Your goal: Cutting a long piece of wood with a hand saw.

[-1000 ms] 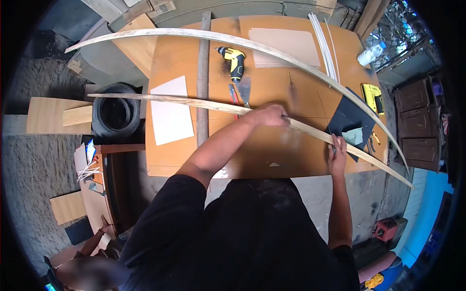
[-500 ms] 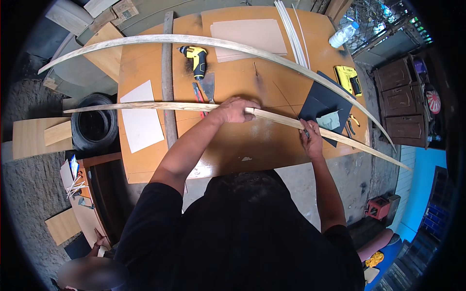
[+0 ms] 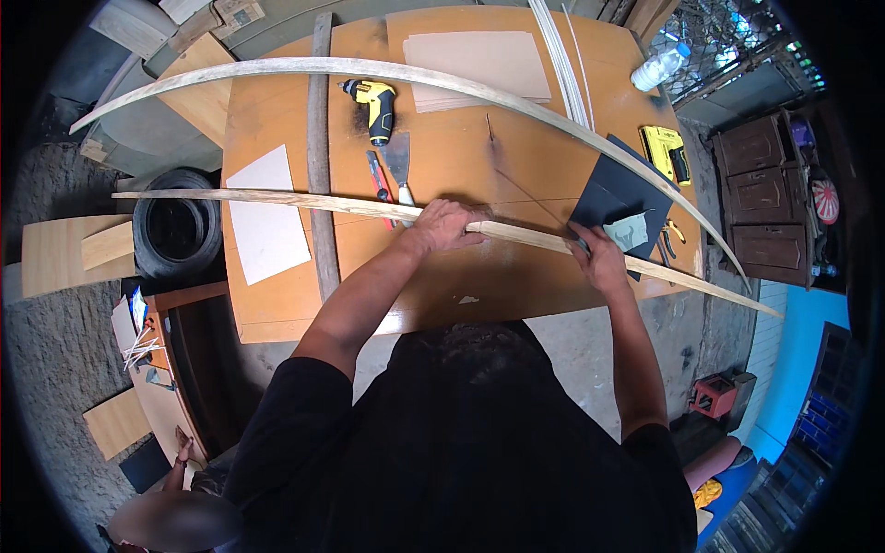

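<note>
A long pale wooden strip (image 3: 525,235) crosses in front of me, reaching past both sides of the table. My left hand (image 3: 447,226) is closed around it near the middle. Farther right, my right hand (image 3: 601,258) lies over the same strip with curled fingers. A small greyish thing shows at those fingers; its kind is too small to tell. Just beyond my left hand lie a scraper (image 3: 398,164) and a red-handled tool (image 3: 379,180), both partly under the strip. Beyond my right hand, a black sheet (image 3: 599,198) bears a pale green piece (image 3: 627,232).
A second, longer curved strip (image 3: 406,72) arches over the table (image 3: 442,295). A yellow-black drill (image 3: 376,111), brown sheets (image 3: 475,69), a white sheet (image 3: 267,221), a yellow staple gun (image 3: 664,152), pliers (image 3: 675,235) and a bottle (image 3: 659,66) lie around. Another person's hand (image 3: 184,444) is lower left.
The held strip has shifted slightly, its left end rising a little in view. My right hand has moved a little to the right, and its wrist is turned differently. My left hand keeps its grip.
</note>
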`<state>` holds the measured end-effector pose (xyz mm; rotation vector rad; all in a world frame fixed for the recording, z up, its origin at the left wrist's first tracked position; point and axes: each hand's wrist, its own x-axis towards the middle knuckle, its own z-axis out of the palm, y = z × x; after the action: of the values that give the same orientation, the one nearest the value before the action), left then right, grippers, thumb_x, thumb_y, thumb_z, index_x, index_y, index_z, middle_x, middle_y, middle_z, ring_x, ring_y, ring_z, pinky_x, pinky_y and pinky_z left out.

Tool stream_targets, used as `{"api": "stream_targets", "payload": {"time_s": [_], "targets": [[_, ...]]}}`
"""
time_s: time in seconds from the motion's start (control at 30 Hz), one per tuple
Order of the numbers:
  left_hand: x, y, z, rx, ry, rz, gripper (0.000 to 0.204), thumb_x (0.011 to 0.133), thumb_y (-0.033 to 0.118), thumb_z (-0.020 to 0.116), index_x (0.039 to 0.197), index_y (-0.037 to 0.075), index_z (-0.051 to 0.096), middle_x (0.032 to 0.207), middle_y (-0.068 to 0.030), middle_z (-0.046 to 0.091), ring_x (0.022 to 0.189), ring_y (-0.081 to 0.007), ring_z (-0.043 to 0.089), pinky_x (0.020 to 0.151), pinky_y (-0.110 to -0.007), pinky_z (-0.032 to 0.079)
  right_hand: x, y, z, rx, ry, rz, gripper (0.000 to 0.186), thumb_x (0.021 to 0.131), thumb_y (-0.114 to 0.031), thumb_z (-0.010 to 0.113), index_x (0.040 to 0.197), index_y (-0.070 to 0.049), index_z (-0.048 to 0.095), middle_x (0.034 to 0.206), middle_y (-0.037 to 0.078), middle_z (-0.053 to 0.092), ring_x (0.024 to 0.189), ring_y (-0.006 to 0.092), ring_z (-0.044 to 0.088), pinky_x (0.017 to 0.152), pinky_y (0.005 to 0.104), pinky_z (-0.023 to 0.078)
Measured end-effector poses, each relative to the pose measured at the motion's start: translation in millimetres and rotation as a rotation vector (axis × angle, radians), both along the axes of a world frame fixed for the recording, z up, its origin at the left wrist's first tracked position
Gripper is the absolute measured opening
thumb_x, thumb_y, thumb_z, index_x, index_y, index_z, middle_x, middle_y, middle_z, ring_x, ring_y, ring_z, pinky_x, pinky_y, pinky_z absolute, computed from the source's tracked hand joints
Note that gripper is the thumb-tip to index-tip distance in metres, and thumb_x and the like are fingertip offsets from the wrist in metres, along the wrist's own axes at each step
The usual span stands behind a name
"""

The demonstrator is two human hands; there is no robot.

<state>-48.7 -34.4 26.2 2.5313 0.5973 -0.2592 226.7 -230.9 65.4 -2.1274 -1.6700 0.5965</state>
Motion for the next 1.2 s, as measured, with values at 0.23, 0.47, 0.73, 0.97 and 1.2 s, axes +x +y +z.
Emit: {"api": "stream_targets", "payload": {"time_s": [0.23,0.47,0.73,0.97,1.2], "targets": [[1.5,-7.0,5.0,0.058,0.009,-0.026,0.048,0.087,0.054,0.056,0.124,0.022,0.062,0.102,-0.0096,0.069,0.097,-0.0321,0.063,0.088,-0.045,0.045,-1.5,72.9,-47.8,0.134,-0.122,0.063,0.039,0.092,-0.027,0.057,0.13,-0.016,0.057,0.102,0.015,0.06,0.091,0.0363,0.061,0.078,0.0468,0.051],[-0.7,-14.3,2.3,0.055,-0.028,-0.041,0.051,0.087,0.054,0.056,0.125,0.019,0.061,0.112,-0.01,0.067,0.103,-0.0318,0.062,0.091,-0.045,0.044,1.6,84.7,-79.8,0.126,-0.258,0.136,0.041,0.09,-0.022,0.057,0.131,-0.015,0.055,0.112,0.015,0.058,0.101,0.0364,0.057,0.089,0.0466,0.047],[-4.4,-11.6,8.8,0.043,0.02,-0.029,0.052,0.088,0.053,0.057,0.126,0.019,0.06,0.113,-0.01,0.067,0.103,-0.0315,0.062,0.091,-0.045,0.044,-40.9,34.3,-27.1,0.109,-0.041,0.267,0.052,0.085,-0.032,0.066,0.131,-0.015,0.052,0.113,0.016,0.06,0.108,0.0358,0.058,0.091,0.0479,0.047],[4.2,-11.5,33.8,0.042,0.121,-0.055,0.055,0.086,0.054,0.059,0.127,0.018,0.058,0.113,-0.0092,0.066,0.097,-0.0331,0.064,0.087,-0.045,0.047,-38.2,34.7,-41.3,-0.315,-0.27,0.277,0.046,0.083,-0.032,0.068,0.122,-0.014,0.05,0.099,0.013,0.066,0.089,0.0362,0.066,0.078,0.0491,0.05],[0.9,-11.1,37.7,0.099,-0.017,-0.075,0.055,0.086,0.054,0.06,0.127,0.018,0.058,0.115,-0.0085,0.066,0.098,-0.0326,0.064,0.083,-0.044,0.05,-35.1,31.6,-38.4,-0.179,-0.311,0.266,0.038,0.082,-0.028,0.068,0.113,-0.014,0.053,0.09,0.012,0.066,0.081,0.035,0.066,0.071,0.0489,0.051]]}}
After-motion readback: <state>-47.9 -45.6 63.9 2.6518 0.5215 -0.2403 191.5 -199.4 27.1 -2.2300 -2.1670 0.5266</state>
